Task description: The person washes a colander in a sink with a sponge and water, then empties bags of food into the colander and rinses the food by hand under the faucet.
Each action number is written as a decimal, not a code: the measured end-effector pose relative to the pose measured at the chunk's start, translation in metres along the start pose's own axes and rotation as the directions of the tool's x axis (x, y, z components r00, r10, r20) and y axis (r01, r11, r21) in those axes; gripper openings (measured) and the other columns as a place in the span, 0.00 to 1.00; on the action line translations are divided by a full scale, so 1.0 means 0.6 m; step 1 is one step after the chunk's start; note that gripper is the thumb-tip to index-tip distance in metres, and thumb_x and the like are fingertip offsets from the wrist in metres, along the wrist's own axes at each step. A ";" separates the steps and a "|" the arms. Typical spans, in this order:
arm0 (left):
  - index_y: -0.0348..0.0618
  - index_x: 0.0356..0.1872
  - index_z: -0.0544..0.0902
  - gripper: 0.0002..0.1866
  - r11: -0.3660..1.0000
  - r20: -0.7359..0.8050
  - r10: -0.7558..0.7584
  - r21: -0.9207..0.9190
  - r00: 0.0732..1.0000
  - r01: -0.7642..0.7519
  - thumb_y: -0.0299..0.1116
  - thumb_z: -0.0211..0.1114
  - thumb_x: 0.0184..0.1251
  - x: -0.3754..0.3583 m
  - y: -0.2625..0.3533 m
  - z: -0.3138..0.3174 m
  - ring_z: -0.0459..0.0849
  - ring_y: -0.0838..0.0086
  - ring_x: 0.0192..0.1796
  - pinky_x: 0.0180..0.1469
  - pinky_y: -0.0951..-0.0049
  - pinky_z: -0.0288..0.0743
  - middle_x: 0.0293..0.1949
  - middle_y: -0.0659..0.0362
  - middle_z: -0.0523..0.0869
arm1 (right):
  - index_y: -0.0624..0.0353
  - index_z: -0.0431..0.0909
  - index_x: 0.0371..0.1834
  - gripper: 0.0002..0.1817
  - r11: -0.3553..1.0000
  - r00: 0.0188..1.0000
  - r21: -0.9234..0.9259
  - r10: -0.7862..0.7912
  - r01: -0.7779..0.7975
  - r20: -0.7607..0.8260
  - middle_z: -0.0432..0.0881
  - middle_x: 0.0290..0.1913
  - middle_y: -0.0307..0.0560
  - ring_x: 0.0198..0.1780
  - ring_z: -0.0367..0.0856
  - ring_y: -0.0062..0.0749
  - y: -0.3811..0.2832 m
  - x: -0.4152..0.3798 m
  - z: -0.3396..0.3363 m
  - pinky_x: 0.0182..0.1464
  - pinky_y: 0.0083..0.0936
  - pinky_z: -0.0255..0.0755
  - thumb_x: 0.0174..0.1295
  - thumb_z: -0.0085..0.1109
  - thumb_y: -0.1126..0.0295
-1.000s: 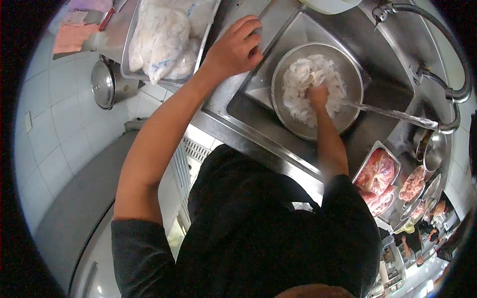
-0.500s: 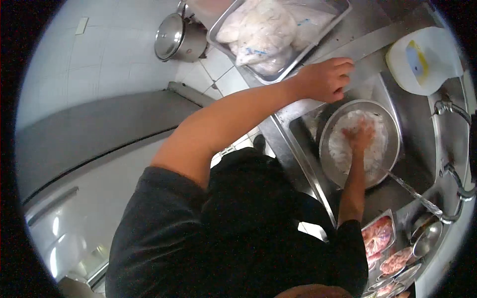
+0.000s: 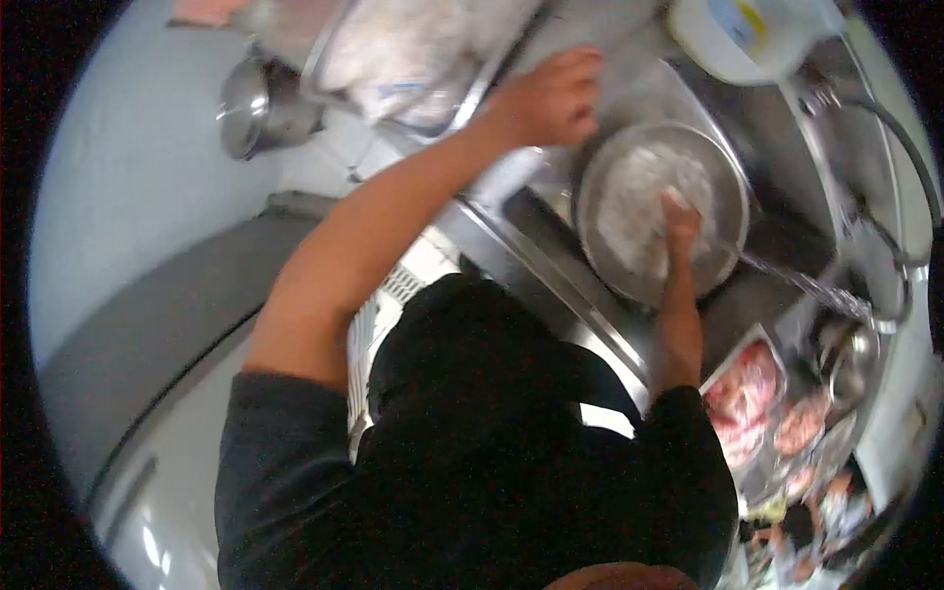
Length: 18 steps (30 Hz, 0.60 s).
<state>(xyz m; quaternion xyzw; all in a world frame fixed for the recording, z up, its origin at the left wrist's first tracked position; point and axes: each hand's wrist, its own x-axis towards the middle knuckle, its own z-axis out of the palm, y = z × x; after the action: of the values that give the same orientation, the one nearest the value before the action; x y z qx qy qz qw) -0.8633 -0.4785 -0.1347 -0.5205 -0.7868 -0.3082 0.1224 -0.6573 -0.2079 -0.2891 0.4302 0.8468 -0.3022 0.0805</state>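
A round metal basin (image 3: 729,206) stands in the steel sink (image 3: 767,187), with whitish contents (image 3: 639,202) in it whose kind I cannot make out. My right hand (image 3: 680,218) reaches down into the basin among these contents; its fingers are blurred and partly covered. My left hand (image 3: 556,96) hovers at the basin's far left side, above the sink edge, fingers curled in and nothing visible in them. A stream of water (image 3: 811,285) runs from the faucet side into the basin.
A metal tray (image 3: 472,103) of bagged whitish goods stands at the upper left. Beyond the sink is a white plastic jug (image 3: 723,49). Trays of pink raw meat (image 3: 742,388) and metal bowls (image 3: 851,359) lie on the right. A lidded pot (image 3: 261,108) stands at upper left.
The view has shifted, so the basin and tray appear further left and higher. My right hand has moved within the basin, and its fingers show less than before. My left hand stays curled.
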 end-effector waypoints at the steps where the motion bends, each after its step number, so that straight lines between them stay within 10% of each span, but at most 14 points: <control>1: 0.35 0.29 0.78 0.10 1.000 0.001 0.001 0.011 1.000 -0.001 0.29 0.66 0.46 0.003 -0.001 0.001 0.72 0.52 0.63 0.63 0.59 0.69 0.53 0.47 0.76 | 0.67 0.81 0.46 0.36 0.995 0.997 -0.080 0.061 -0.064 -0.038 0.84 0.47 0.57 0.49 0.81 0.47 0.007 0.021 -0.018 0.53 0.39 0.72 0.53 0.63 0.40; 4: 0.35 0.29 0.78 0.10 1.000 -0.003 -0.010 -0.009 1.000 0.010 0.27 0.66 0.44 0.016 0.013 -0.013 0.73 0.53 0.62 0.62 0.60 0.70 0.52 0.48 0.76 | 0.64 0.78 0.55 0.42 0.996 0.996 0.025 -0.085 0.086 -0.012 0.79 0.56 0.59 0.57 0.77 0.51 0.118 0.070 0.009 0.59 0.40 0.70 0.47 0.66 0.37; 6: 0.35 0.25 0.77 0.08 1.000 -0.024 -0.005 0.011 1.000 0.005 0.26 0.64 0.43 0.019 0.016 -0.017 0.74 0.55 0.59 0.59 0.62 0.72 0.48 0.48 0.77 | 0.61 0.75 0.60 0.45 0.991 0.996 -0.122 0.058 -0.048 0.073 0.74 0.61 0.61 0.61 0.74 0.53 0.069 0.039 -0.007 0.60 0.39 0.69 0.43 0.71 0.39; 10: 0.36 0.32 0.79 0.11 0.999 0.035 -0.037 -0.004 0.999 0.037 0.27 0.67 0.46 0.014 0.007 -0.009 0.72 0.53 0.63 0.64 0.58 0.70 0.54 0.48 0.76 | 0.56 0.73 0.61 0.42 0.842 0.966 -0.528 -0.217 0.113 -0.141 0.68 0.63 0.69 0.63 0.69 0.62 0.034 -0.049 0.027 0.59 0.44 0.70 0.40 0.75 0.48; 14: 0.36 0.28 0.78 0.09 1.000 -0.008 -0.006 0.024 1.000 0.006 0.27 0.66 0.44 0.020 0.012 -0.015 0.74 0.55 0.60 0.60 0.61 0.72 0.50 0.49 0.77 | 0.53 0.74 0.58 0.35 0.842 0.908 -0.362 -0.418 0.400 0.031 0.69 0.60 0.71 0.61 0.69 0.66 0.128 -0.001 0.105 0.58 0.46 0.71 0.44 0.73 0.56; 18: 0.37 0.33 0.79 0.12 0.999 0.038 -0.040 -0.002 0.998 0.040 0.27 0.67 0.45 0.015 0.011 -0.012 0.73 0.53 0.63 0.64 0.59 0.70 0.53 0.50 0.77 | 0.56 0.76 0.54 0.30 0.932 0.948 -0.175 -0.312 0.317 0.058 0.76 0.54 0.65 0.56 0.75 0.59 0.141 0.047 0.127 0.57 0.42 0.72 0.46 0.70 0.59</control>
<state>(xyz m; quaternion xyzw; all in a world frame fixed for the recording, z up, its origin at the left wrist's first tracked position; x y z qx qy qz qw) -0.8622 -0.4744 -0.1222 -0.5106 -0.7989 -0.3016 0.1004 -0.6180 -0.1953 -0.3992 0.2757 0.9274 -0.2390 0.0824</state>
